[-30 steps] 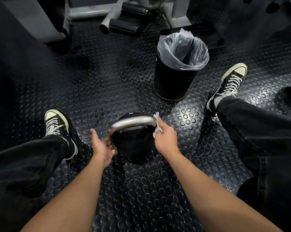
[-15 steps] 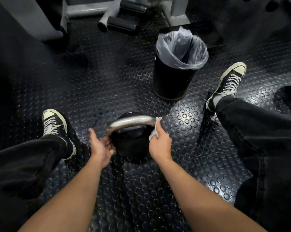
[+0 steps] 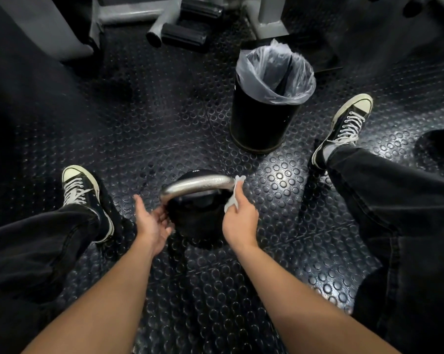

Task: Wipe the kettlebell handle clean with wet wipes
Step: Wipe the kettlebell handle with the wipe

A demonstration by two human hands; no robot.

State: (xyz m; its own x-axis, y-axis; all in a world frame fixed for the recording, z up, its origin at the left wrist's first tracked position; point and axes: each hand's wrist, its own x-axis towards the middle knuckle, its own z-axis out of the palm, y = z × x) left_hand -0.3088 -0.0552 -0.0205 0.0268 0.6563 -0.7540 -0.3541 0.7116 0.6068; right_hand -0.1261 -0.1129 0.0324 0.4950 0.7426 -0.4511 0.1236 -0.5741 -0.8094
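Both hands work the kettlebell [image 3: 198,221]: left hand [image 3: 153,222] steadies its body, fingers loose, while right hand [image 3: 240,218] pinches the wet wipe [image 3: 232,200] against the handle [image 3: 198,185]'s right end, so wiping looks underway, with a sweep toward the handle's left end probably next.

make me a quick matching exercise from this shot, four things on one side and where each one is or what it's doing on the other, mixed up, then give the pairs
Things:
1. wet wipe
2. left hand
3. bin
4. kettlebell

Places or states:
A. stands on the floor between the person's feet
B. steadies the left end of the silver handle
C. stands beyond the kettlebell, lined with a clear bag
D. held by the right hand against the right end of the handle

Pairs: 1-D, 2-B, 3-C, 4-A
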